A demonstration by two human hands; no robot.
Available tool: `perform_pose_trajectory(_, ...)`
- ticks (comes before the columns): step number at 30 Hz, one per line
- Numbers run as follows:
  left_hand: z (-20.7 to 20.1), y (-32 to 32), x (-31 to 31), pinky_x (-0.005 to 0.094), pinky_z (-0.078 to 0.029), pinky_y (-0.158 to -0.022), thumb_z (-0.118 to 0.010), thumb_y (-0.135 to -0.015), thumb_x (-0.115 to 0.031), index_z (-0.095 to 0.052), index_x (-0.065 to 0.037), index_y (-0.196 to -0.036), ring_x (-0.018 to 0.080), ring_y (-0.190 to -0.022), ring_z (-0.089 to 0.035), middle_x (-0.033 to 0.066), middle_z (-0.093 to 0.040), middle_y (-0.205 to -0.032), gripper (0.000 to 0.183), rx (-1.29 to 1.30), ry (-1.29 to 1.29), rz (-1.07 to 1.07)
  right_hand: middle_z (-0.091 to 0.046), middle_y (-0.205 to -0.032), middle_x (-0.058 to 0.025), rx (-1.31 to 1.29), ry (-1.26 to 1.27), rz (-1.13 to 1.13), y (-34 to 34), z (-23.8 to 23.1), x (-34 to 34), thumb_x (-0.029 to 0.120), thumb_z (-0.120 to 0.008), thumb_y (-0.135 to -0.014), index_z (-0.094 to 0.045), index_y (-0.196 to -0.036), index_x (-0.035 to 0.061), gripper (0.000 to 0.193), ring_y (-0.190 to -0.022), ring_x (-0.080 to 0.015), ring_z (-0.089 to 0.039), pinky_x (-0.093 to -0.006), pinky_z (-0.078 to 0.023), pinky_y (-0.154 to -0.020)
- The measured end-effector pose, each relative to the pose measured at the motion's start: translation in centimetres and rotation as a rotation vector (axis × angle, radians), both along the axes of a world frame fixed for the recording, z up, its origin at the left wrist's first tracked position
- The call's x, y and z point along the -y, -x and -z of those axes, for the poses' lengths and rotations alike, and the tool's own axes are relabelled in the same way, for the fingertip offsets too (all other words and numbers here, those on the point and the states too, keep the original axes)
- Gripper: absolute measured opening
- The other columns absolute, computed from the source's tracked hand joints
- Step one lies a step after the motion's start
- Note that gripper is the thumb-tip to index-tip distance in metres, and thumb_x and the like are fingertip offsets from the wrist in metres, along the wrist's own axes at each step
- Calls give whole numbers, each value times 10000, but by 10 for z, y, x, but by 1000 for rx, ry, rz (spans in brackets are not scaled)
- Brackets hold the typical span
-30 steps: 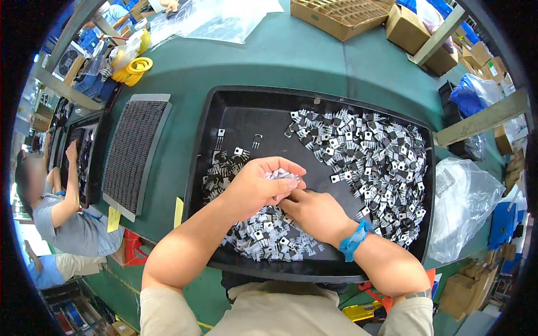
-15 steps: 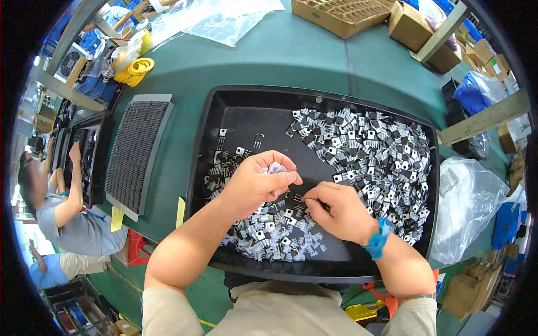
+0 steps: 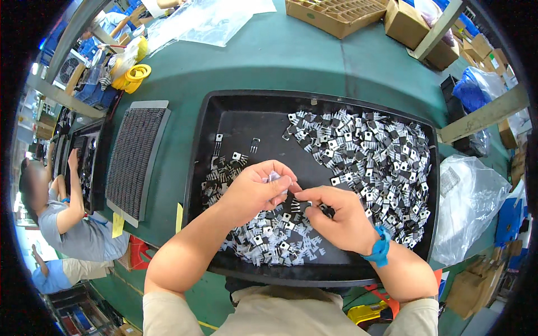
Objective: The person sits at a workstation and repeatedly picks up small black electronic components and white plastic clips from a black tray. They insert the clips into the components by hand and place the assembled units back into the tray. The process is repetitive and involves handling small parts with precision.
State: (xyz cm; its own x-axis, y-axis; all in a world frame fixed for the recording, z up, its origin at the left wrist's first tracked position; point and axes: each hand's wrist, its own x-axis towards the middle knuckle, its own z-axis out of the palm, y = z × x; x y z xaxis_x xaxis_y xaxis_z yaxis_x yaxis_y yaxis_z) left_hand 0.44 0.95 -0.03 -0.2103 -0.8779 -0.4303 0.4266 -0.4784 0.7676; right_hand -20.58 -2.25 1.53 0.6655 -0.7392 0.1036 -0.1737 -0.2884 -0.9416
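Black tray (image 3: 252, 120) beneath, the left of two hands (image 3: 249, 190) (image 3: 346, 220) clasps pale pieces (image 3: 273, 178)

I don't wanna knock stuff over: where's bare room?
On the green table, between the black tray and brown divided box; inside the tray, beyond the left hand, just left of the big parts pile. Crowded: that pile and the near-left heap.
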Motion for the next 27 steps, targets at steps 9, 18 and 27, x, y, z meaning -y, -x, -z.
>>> perform_pose_trajectory(9, 1, -2, -1, 182, -333, -470, -644, -907, -135, -619, -16, -988, 59, -605, -485, 62, -640, -820, 146, -106, -40, 2, -642, -787, -74, -2, -92, 192, 1, -6, -6, 19, -662, -801, -637, -993, 19, 193, -711, -114, -608, -254, -480, -637)
perform_pose_trajectory(18, -6, 2, 0, 187, -333, -438, -604, -923, -172, -614, 7, -940, 77, -536, -502, 107, -654, -805, 180, -58, -121, 46, -647, -791, -80, 48, -61, 204, 0, -3, -6, 23, -668, -804, -639, -984, 13, 183, -715, -117, -614, -256, -483, -641)
perform_pose_trajectory(27, -5, 1, -1, 188, -354, -437, -595, -928, -157, -617, 23, -935, 66, -530, -504, 102, -657, -808, 181, -56, -105, 69, -657, -791, -92, 39, -67, 187, -1, -5, -6, 20, -664, -805, -635, -964, 3, 163, -721, -124, -630, -260, -496, -653)
